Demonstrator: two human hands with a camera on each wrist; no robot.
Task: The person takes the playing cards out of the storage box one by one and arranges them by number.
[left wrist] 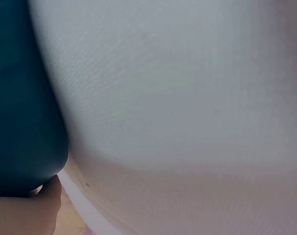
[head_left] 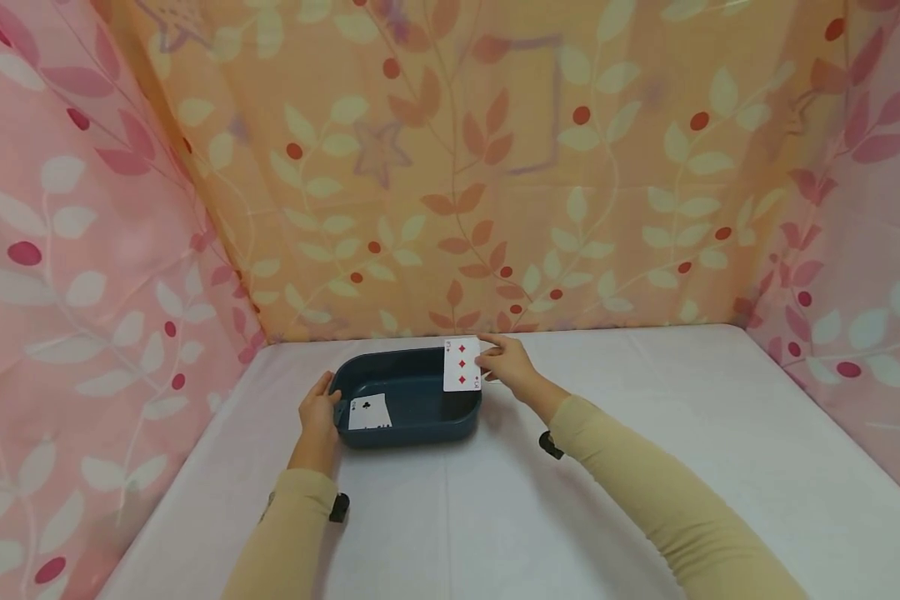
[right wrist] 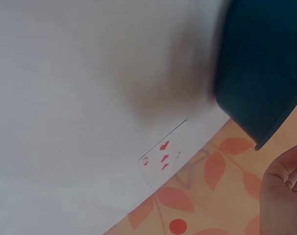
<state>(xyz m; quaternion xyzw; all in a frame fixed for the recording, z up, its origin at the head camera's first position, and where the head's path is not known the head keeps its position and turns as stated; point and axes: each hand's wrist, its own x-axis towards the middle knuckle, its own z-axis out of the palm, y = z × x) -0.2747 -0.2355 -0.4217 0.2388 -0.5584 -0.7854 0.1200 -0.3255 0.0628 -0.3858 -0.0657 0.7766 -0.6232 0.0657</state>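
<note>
A dark blue rectangular dish (head_left: 412, 433) stands on the white-covered table, its outer wall also showing in the left wrist view (left wrist: 21, 98) and right wrist view (right wrist: 261, 63). My left hand (head_left: 318, 415) grips its left end, thumb at the rim. Over the right end of the dish, my right hand (head_left: 512, 368) pinches a playing card (head_left: 460, 367) by its right edge; the face shows three red diamonds in a column. Inside the dish at the front left lie overlapping club cards (head_left: 369, 410). The right wrist view shows only part of the right hand (right wrist: 283, 196), the held card out of sight.
Another playing card (right wrist: 163, 156) with red heart pips lies on the white cloth near the table's far edge. Patterned curtains, orange behind (head_left: 450, 167) and pink at both sides (head_left: 67, 250), enclose the table (head_left: 645, 417).
</note>
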